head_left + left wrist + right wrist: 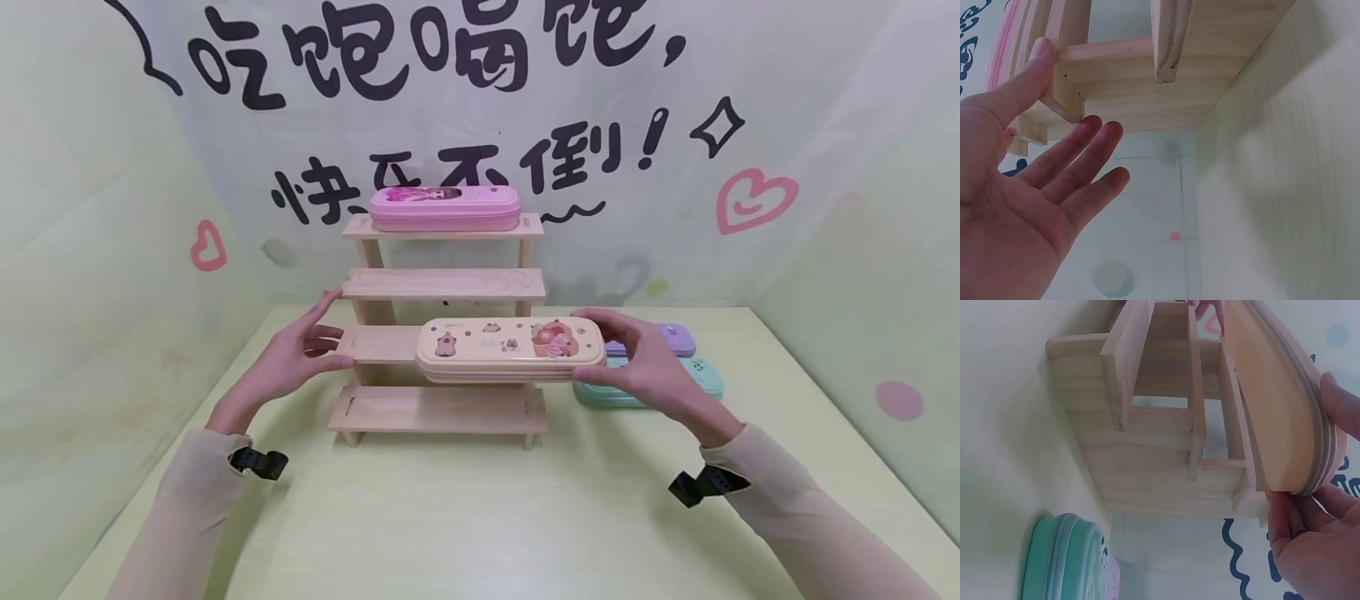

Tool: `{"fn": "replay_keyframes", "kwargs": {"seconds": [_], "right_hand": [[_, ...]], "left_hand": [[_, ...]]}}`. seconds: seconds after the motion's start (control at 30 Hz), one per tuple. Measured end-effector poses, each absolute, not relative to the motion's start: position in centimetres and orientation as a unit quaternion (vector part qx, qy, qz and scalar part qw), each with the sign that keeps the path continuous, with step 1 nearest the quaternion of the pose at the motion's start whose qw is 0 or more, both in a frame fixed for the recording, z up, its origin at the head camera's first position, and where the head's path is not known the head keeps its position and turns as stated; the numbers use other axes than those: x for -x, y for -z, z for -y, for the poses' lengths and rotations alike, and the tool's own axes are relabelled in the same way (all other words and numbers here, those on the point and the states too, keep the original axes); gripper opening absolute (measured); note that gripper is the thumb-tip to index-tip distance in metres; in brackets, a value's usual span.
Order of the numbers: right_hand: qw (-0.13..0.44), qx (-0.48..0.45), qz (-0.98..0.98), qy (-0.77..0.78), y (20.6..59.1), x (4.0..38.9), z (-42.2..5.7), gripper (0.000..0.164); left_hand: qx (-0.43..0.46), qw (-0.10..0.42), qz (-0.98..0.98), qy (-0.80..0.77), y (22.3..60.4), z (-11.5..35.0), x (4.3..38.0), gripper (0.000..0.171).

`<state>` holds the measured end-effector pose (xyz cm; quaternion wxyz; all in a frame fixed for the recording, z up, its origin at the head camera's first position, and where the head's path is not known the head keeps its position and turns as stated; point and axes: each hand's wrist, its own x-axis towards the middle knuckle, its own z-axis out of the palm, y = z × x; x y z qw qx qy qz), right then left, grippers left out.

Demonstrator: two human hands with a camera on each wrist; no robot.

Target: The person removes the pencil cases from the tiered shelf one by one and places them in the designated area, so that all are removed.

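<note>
My right hand (637, 358) grips the right end of a cream pencil case (480, 348) with cartoon prints, thumb on the near side and fingers behind. The case is held level in front of the wooden tiered shelf (438, 410); its zipper shows in the right wrist view. My left hand (288, 354) touches the shelf's left side, thumb at the front edge of a middle board and fingers spread, fairly straight, in the left wrist view. On the top board lies a pink pencil case (446, 212).
To the right of the shelf, a teal pencil case (705, 379) lies on the table (450, 517) in front of a purple one (678, 337). A printed cloth wall (637, 242) stands behind the shelf, with side walls at left and right.
</note>
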<state>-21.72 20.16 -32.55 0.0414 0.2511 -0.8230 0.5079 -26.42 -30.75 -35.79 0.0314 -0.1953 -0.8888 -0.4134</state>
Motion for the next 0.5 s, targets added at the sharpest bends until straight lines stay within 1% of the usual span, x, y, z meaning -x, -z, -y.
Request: {"fn": "replay_keyframes", "kwargs": {"seconds": [0.2,0.5], "right_hand": [[0.05,-0.254,0.829,-0.495,32.7,21.1,-21.4,0.065],[0.083,-0.259,0.841,-0.468,33.0,20.3,-24.2,0.064]], "left_hand": [[0.195,0.03,0.887,0.417,35.8,30.8,26.5,0.114],[0.197,0.03,0.887,0.417,35.7,30.7,26.5,0.114]]}}
